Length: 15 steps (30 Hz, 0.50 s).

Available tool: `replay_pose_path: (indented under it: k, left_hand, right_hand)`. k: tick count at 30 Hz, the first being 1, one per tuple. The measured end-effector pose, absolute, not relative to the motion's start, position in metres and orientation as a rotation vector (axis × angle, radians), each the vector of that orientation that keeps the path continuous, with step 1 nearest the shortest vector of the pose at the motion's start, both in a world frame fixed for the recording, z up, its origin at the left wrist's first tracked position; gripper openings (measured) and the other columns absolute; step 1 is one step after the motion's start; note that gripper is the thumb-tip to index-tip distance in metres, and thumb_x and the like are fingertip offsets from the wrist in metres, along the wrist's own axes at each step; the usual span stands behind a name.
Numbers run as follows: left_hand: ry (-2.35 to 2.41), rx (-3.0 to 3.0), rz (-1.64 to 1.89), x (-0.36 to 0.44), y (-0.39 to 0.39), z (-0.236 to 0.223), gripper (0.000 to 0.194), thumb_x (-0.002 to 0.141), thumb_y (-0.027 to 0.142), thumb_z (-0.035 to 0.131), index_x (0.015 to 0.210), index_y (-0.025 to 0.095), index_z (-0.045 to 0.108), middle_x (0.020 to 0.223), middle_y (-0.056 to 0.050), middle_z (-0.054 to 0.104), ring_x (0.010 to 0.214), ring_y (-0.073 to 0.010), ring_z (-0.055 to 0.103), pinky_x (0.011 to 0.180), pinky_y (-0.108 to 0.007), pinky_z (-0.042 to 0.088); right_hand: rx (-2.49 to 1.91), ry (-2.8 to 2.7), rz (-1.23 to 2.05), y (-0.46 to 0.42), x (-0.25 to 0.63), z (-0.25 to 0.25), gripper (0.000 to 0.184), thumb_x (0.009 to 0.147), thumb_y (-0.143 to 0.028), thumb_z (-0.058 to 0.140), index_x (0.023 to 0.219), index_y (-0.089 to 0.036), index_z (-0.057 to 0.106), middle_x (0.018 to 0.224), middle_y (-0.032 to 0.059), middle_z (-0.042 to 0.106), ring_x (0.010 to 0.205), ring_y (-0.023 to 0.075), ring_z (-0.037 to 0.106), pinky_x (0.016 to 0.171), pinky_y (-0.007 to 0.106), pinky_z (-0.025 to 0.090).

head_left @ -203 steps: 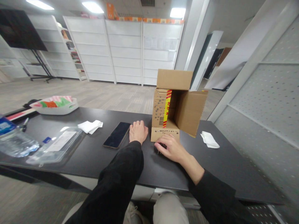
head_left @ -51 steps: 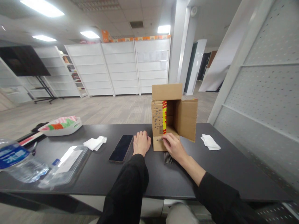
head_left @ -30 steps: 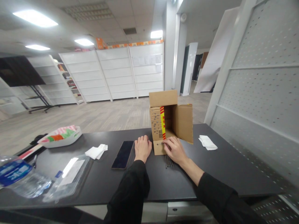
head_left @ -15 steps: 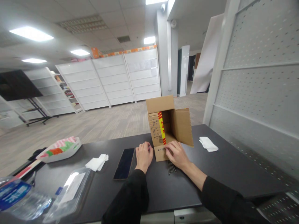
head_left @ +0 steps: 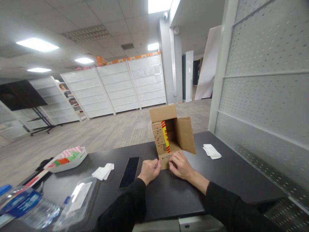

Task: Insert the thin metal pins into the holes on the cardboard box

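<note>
Fingers of right hand pinch the cardboard box flap; left hand curled beside.

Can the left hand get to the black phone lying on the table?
Probably yes. The left hand rests on the black table right beside the phone, and nothing lies between them, so the way looks free.

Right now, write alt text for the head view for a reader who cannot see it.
Both hands, the left hand and right hand, rest at the front flap of an open cardboard box lying on its side on a black table. A dark phone, white tissues and a water bottle lie to the left.
</note>
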<state>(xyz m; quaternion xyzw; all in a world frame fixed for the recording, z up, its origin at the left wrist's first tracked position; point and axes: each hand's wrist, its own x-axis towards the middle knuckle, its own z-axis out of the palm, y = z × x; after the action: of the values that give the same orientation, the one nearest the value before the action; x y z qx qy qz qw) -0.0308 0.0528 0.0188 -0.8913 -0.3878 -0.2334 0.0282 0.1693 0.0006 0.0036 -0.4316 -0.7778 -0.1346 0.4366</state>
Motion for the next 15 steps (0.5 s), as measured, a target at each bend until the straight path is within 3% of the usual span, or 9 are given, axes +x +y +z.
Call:
replay_pose_path:
  k: [8,12,15]
  left_hand:
    - [-0.095,-2.816,-0.699,-0.049,-0.002,0.111,0.021,0.071,0.023,0.043,0.051,0.023,0.039,0.04,0.002,0.042,0.035,-0.011,0.034,0.042,-0.031,0.023]
    - [0.051,-2.809,-0.605,-0.07,-0.046,0.134,0.016,0.067,0.023,0.043,0.052,0.023,0.038,0.039,0.002,0.038,0.035,-0.0119,0.028,0.041,-0.033,0.021]
    - [0.057,-2.826,-0.444,-0.101,-0.076,0.146,0.016,0.072,0.022,0.047,0.057,0.023,0.041,0.043,0.003,0.043,0.039,-0.0121,0.033,0.045,-0.032,0.028]
  right_hand:
    - [-0.636,-2.244,-0.341,-0.056,0.155,0.078,0.014,0.072,-0.017,0.045,0.062,-0.024,0.039,0.057,-0.0008,0.044,0.055,0.0156,0.038,0.054,0.032,0.025]
    - [-0.411,-2.401,-0.26,-0.104,0.164,0.099,0.015,0.067,-0.019,0.045,0.058,-0.023,0.033,0.049,-0.0037,0.039,0.046,0.0134,0.03,0.049,0.033,0.019]
    - [-0.421,-2.496,-0.209,-0.136,0.187,0.112,0.019,0.068,-0.018,0.046,0.058,-0.023,0.032,0.048,-0.0044,0.04,0.043,0.0123,0.028,0.047,0.033,0.018]
